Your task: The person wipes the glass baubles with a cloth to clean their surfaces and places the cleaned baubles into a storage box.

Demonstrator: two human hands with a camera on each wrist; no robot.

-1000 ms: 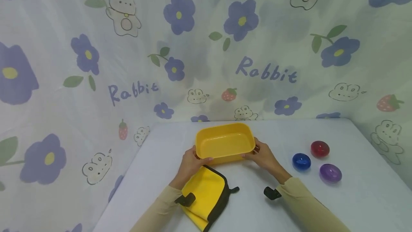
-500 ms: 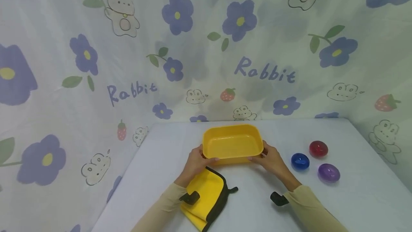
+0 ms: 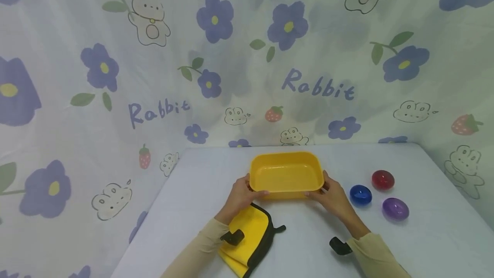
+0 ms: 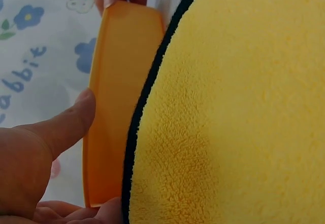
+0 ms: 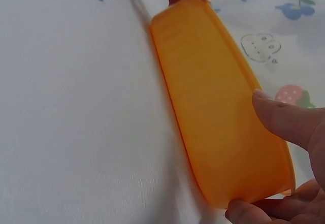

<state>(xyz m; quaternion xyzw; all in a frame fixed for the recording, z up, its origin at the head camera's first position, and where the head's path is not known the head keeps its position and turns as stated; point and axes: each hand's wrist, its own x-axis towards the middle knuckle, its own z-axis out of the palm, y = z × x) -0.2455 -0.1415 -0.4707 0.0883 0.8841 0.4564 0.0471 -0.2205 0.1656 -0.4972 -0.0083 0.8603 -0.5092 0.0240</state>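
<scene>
Both hands grip a yellow rectangular plastic tub [image 3: 287, 177] near the back of the table. My left hand [image 3: 240, 196] holds its left end, thumb along the front rim and fingers at the side. At the right end, my right hand [image 3: 329, 194] does the same, its thumb on the front wall. The tub's inside shows bare from above. Just in front of it, under the left wrist, lies a folded yellow cloth [image 3: 251, 237] with black edging and a small loop. Its fuzzy surface [image 4: 238, 102] fills much of the left wrist view.
To the right of the tub sit three shiny egg-shaped pieces: blue [image 3: 360, 195], red [image 3: 383, 179] and purple [image 3: 395, 209]. A white sheet covers the table [image 3: 305, 248]. Behind and to the left hangs a curtain [image 3: 247, 55] printed with rabbits and flowers.
The tub has shifted right and slightly toward me, with both hands holding it throughout. It is turned a little straighter. Cloth and egg-shaped pieces stay put.
</scene>
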